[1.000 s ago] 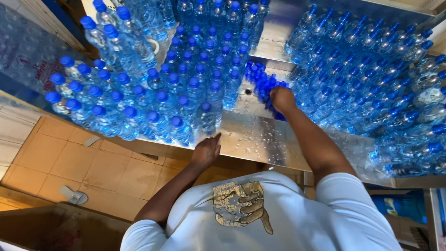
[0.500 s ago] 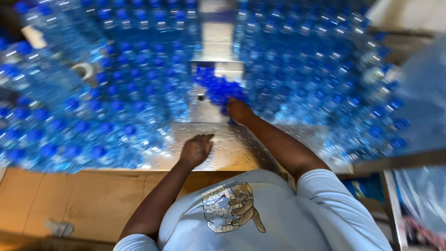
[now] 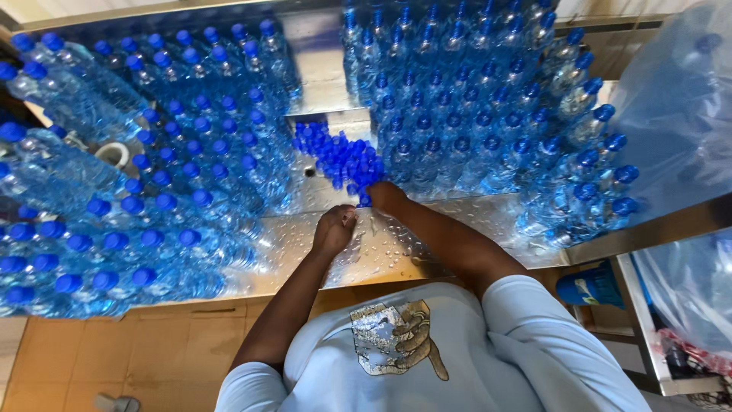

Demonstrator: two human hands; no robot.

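A clear plastic bottle (image 3: 381,233) stands on the wet steel table (image 3: 473,217) just in front of me. My left hand (image 3: 334,229) is closed around its side. My right hand (image 3: 385,197) is at the bottle's mouth, fingers pinched on a blue cap (image 3: 364,201). A heap of loose blue caps (image 3: 339,156) lies right behind my hands, in the gap between two masses of bottles.
Several capped water bottles crowd the table on the left (image 3: 191,160) and on the right (image 3: 473,114). A large clear bag of bottles (image 3: 679,99) hangs at the far right. A blue container (image 3: 591,288) sits below the table edge.
My right hand drew back from the cap heap toward me with a cap. My left hand left the table edge and took hold of the bottle.
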